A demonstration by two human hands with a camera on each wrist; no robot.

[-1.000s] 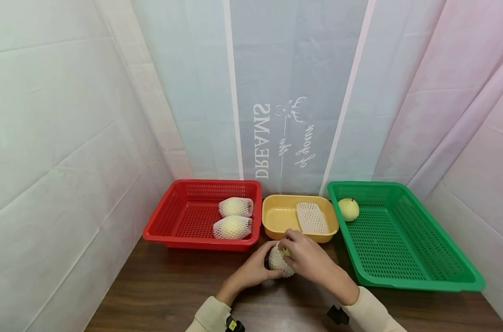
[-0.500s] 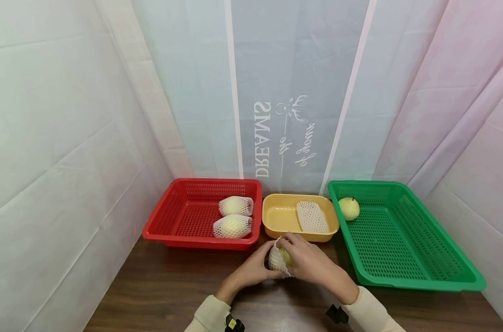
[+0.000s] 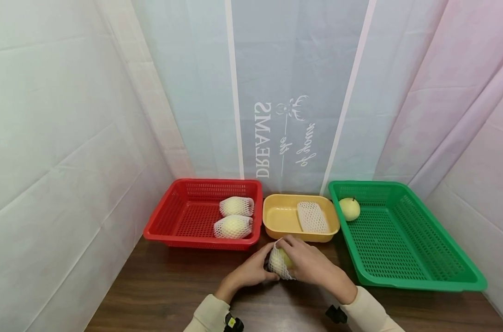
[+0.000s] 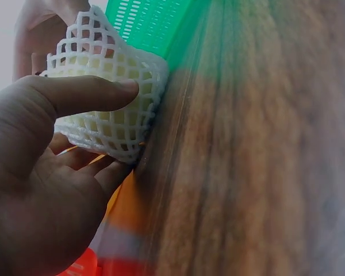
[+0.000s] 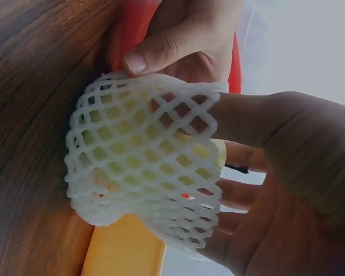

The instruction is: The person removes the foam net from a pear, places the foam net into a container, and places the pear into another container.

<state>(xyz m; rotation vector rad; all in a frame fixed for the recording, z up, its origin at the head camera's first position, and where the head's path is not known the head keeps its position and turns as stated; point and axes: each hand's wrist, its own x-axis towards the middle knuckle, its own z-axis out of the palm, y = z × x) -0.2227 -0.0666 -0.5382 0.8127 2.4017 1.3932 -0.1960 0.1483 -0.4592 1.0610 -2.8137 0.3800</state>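
Observation:
A pale yellow pear (image 3: 286, 259) stands low over the table, partly inside a white foam net (image 5: 132, 138). My left hand (image 3: 251, 270) grips the netted pear from the left, its thumb (image 4: 103, 92) lying across the mesh and its fingers behind. On the other side, my right hand (image 3: 311, 263) holds the open end of the net, with the thumb reaching inside its mouth. The other right fingers (image 5: 241, 192) are partly hidden behind the mesh. A dark stem (image 5: 237, 169) pokes out near them.
Two netted pears (image 3: 232, 226) lie in the red basket (image 3: 160, 226) at left. A yellow tub (image 3: 279, 216) behind my hands holds a flat foam net (image 3: 312, 217). One bare pear (image 3: 350, 210) sits in the green basket (image 3: 405, 249) at right.
My right hand has shifted slightly down and pulled the net's mouth wider to the right. More of the pear's side shows at the opening. The left hand stays almost still.

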